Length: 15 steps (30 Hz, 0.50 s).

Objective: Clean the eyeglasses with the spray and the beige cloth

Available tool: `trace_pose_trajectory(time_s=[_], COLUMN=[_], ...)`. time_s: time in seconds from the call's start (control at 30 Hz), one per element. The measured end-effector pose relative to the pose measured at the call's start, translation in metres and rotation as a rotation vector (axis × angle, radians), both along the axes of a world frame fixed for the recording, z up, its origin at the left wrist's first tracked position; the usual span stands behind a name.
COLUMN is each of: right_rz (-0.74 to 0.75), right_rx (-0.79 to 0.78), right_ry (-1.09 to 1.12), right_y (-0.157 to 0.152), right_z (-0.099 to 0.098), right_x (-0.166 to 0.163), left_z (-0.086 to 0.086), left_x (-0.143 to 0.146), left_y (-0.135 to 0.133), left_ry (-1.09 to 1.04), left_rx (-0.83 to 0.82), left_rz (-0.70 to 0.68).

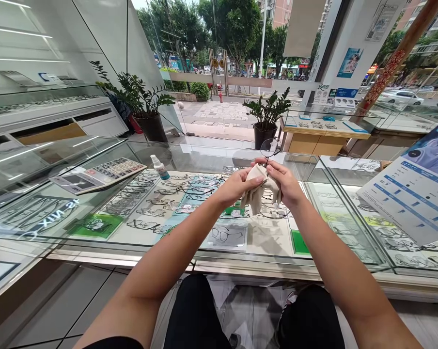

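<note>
Both my hands are raised together over the glass counter. My left hand (pixel 237 186) is closed on a beige cloth (pixel 256 191), its thumb pressed along the top. The cloth hangs down in folds between the two hands. My right hand (pixel 282 179) grips a pair of thin dark-rimmed eyeglasses (pixel 268 150), with its fingers at the frame and the cloth against its palm. One round lens stands up above the fingertips; the rest of the glasses is covered by the cloth and fingers.
The glass display counter (pixel 200 257) holds rows of eyeglasses. On its top stand a spray bottle (pixel 160 167) and a large calculator (pixel 99 174) to the left. A printed leaflet (pixel 410 194) is at the right. Potted plants (pixel 264 131) are beyond, by the window.
</note>
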State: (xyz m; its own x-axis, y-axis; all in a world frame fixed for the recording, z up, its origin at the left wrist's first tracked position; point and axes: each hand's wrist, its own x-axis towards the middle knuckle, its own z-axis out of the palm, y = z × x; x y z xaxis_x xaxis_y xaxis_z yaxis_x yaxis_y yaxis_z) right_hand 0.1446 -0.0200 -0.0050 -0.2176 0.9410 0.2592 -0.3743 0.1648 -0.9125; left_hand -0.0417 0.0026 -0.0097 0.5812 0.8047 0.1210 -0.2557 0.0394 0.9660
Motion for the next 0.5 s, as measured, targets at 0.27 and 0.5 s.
trace_pose_trajectory(time_s=[0.27, 0.5], right_rz=[-0.052, -0.043], right_rx=[0.023, 0.035], right_ry=[-0.027, -0.012], right_y=[0.0034, 0.0003], right_z=[-0.001, 0.0004], right_x=[-0.0005, -0.0008], left_z=[0.0027, 0.0027], left_x=[0.0037, 0.0041], left_y=[-0.0059, -0.0077], left_ry=[0.051, 0.083], left_rx=[0.135, 0.173], left_rz=[0.095, 0.116])
